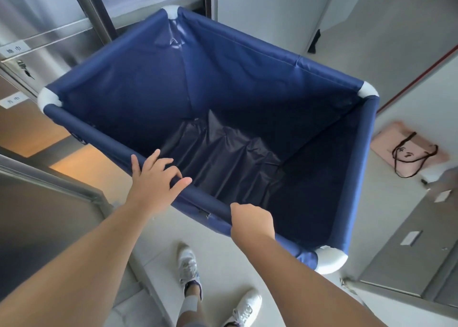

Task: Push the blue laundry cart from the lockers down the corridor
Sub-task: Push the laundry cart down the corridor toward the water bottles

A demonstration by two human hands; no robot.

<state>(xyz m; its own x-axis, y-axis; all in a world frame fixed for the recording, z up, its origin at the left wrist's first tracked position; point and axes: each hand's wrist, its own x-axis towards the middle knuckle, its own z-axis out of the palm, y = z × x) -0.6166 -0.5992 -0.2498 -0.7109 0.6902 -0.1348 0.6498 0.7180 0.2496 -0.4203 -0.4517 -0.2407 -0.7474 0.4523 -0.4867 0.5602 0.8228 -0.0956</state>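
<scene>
The blue laundry cart [198, 83] is gripped at its near rail, right hand [251, 221] clamped, left hand [155, 175] loosely draped; a steady push toward one o'clock is called for.

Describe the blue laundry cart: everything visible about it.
The blue laundry cart is a deep, rectangular bin of navy, slightly glossy fabric hung on a tube frame, with white rounded corner caps. The fabric sleeves the top rails. It looks empty; only a creased dark liner covers the bottom. It stands upright on the pale floor beside metal lockers. The left hand rests loosely on the near rail; the right hand grips it. Wheels are out of view.
</scene>
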